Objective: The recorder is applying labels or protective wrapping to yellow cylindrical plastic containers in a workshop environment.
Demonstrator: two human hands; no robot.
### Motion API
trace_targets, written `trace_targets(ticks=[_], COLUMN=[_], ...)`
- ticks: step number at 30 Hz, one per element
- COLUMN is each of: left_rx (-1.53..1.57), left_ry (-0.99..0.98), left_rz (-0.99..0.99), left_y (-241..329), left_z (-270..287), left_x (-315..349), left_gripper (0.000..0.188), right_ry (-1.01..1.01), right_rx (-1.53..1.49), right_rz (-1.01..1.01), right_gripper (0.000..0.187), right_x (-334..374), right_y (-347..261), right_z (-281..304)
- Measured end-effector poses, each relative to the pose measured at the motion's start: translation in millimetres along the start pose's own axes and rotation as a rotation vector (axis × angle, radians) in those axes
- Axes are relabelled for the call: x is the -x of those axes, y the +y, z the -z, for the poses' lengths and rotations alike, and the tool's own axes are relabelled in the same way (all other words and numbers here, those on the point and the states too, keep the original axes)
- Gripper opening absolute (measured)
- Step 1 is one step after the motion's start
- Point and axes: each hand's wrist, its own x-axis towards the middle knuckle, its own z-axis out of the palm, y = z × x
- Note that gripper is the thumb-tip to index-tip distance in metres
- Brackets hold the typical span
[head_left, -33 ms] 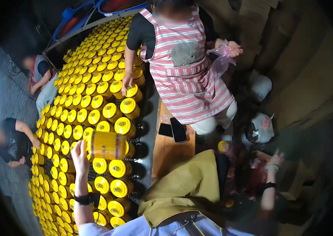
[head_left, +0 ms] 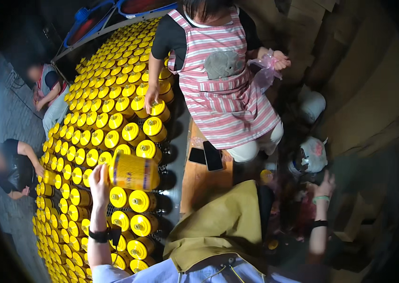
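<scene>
My left hand (head_left: 99,181) grips one end of a yellow filter canister (head_left: 135,172), a metal cylinder with a printed band. It lies sideways above the rows of similar yellow canisters (head_left: 139,201), which stand upright with a small round fitting in the middle of each top. Over on the right, my right hand (head_left: 323,185) reaches out with its fingers stretched, close to a white plastic bag (head_left: 314,154) with a pink patch. Shadow dims the fingers, and I see nothing held in them.
Across from me a person in a striped apron (head_left: 223,85) touches a canister and holds pink plastic film (head_left: 267,63). Two phones (head_left: 213,155) lie on a wooden bench (head_left: 198,185). A white bucket (head_left: 312,104) and cardboard (head_left: 374,104) are right. Two people work at far left.
My left hand and the canister have shifted slightly right. My right hand has moved a little left and up, closer to the white bag. The person opposite has barely moved.
</scene>
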Motion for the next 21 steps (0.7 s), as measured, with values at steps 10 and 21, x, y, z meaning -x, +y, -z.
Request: trace_targets(ticks=[10,21], left_rx=[0.222,0.316], left_ry=[-0.316,-0.312], left_rz=[0.1,0.233], left_y=[35.6,5.3], left_z=[-121.9,-173.6], left_x=[-5.6,-10.8], left_gripper=[0.021,0.021], right_ry=[0.159,-0.012], right_rx=[-0.998,-1.275], right_rz=[1.078,1.27], right_gripper=[0.093,0.09], right_x=[-13.4,24.7], right_y=[-345.8,-381.1], right_z=[160.8,119.1])
